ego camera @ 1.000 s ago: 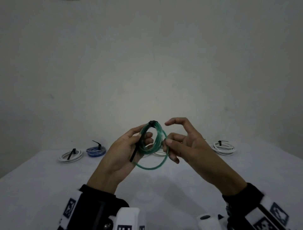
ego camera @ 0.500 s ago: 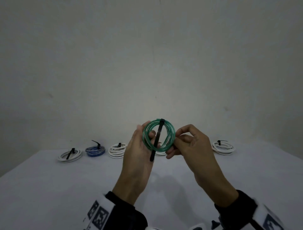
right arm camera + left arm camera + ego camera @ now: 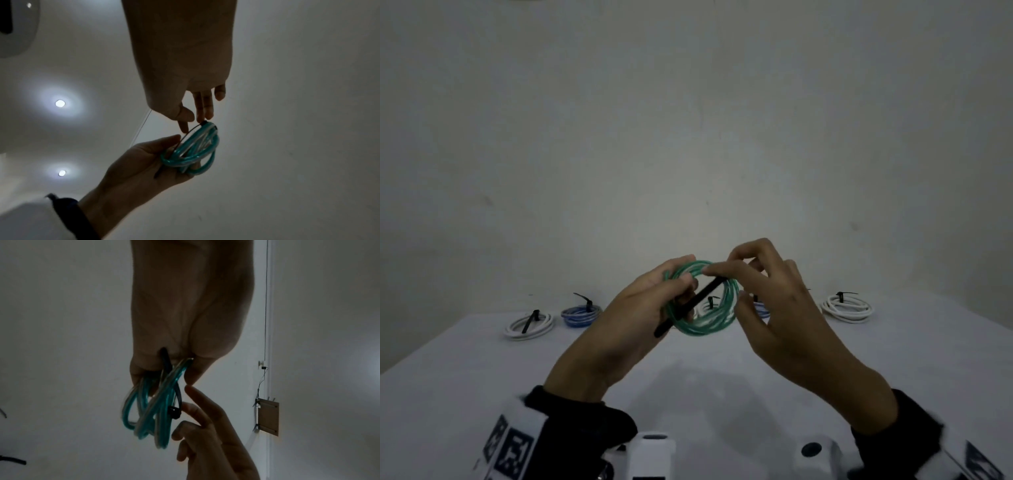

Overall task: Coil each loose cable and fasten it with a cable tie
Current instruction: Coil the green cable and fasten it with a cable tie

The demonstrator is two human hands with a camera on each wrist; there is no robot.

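Note:
A green cable coil (image 3: pixel 705 329) is held up above the white table (image 3: pixel 482 377). My left hand (image 3: pixel 685 278) grips its left side, fingers curled through the loop. A black cable tie (image 3: pixel 690 306) crosses the coil on a slant, its tail sticking out past my left palm. My right hand (image 3: pixel 722 271) is at the coil's upper right and pinches the tie's head end. The left wrist view shows the coil (image 3: pixel 148 410), the tie's head (image 3: pixel 174 412) and right fingers (image 3: pixel 197 404) touching it. The right wrist view shows the coil (image 3: pixel 193 151) in the left hand (image 3: pixel 139 162).
Tied coils lie along the table's far side: a white one (image 3: pixel 528 325), a blue one (image 3: pixel 580 313) and a white one (image 3: pixel 847 306) at the right. More coils sit partly hidden behind my hands. A plain wall stands close behind.
The tie across the coil has swung from upright to slanted, tail towards the lower left. My right hand has moved from the coil's right side up onto the tie's head end.

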